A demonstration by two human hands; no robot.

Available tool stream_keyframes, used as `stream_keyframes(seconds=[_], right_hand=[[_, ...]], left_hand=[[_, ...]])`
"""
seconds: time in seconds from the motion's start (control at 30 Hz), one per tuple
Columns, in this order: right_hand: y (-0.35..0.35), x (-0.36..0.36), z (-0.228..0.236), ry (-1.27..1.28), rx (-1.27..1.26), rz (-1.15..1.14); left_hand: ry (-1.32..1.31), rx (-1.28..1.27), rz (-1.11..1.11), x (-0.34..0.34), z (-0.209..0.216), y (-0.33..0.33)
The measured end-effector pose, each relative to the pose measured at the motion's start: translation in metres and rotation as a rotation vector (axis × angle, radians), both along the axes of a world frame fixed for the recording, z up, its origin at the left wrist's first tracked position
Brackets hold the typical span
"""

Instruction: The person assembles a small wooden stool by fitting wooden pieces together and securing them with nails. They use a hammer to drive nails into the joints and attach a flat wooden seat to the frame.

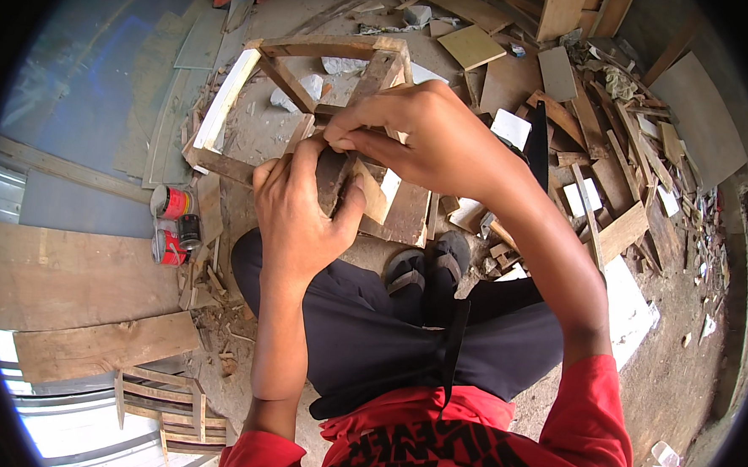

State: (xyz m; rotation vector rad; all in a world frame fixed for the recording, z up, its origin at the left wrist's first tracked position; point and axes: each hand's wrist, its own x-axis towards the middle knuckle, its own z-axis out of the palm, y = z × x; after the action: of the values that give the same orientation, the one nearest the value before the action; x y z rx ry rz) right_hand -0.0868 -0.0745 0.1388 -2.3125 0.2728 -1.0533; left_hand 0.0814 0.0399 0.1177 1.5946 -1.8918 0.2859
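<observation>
In front of my knees, my left hand (303, 209) is wrapped round a dark brown wooden block (332, 174), with the thumb along its right side. A paler piece of wood (376, 200) shows just beside that thumb. My right hand (405, 134) reaches over from the right, its thumb and fingertips pinched together at the block's far end. Whatever lies between those fingertips is hidden or too small to name. Just beyond both hands stands an open wooden frame (320, 45) of joined bars, one side bar pale and the others brown.
Scrap boards and offcuts (602, 157) lie heaped on the right. Several paint cans (171, 202) stand at the left beside leaning panels (84, 277). A slatted wooden piece (162, 396) is at lower left. My sandalled feet (427, 270) are below the block.
</observation>
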Motion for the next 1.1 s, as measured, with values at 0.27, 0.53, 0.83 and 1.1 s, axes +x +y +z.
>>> stream_keyframes(seconds=[0.27, 0.53, 0.83, 1.1], right_hand=[[0.002, -0.001, -0.034, -0.157, -0.321, -0.067], [-0.012, -0.007, -0.024, -0.106, -0.511, -0.061], [-0.008, 0.0, -0.032, -0.128, -0.426, -0.005], [-0.001, -0.003, -0.048, -0.151, -0.31, -0.026]], left_hand=[[-0.023, 0.002, 0.011, -0.001, 0.001, 0.002], [-0.009, -0.036, 0.01, -0.003, 0.0, 0.0], [0.046, -0.132, 0.103, -0.01, -0.008, -0.005], [0.071, -0.129, 0.134, -0.012, -0.01, -0.006]])
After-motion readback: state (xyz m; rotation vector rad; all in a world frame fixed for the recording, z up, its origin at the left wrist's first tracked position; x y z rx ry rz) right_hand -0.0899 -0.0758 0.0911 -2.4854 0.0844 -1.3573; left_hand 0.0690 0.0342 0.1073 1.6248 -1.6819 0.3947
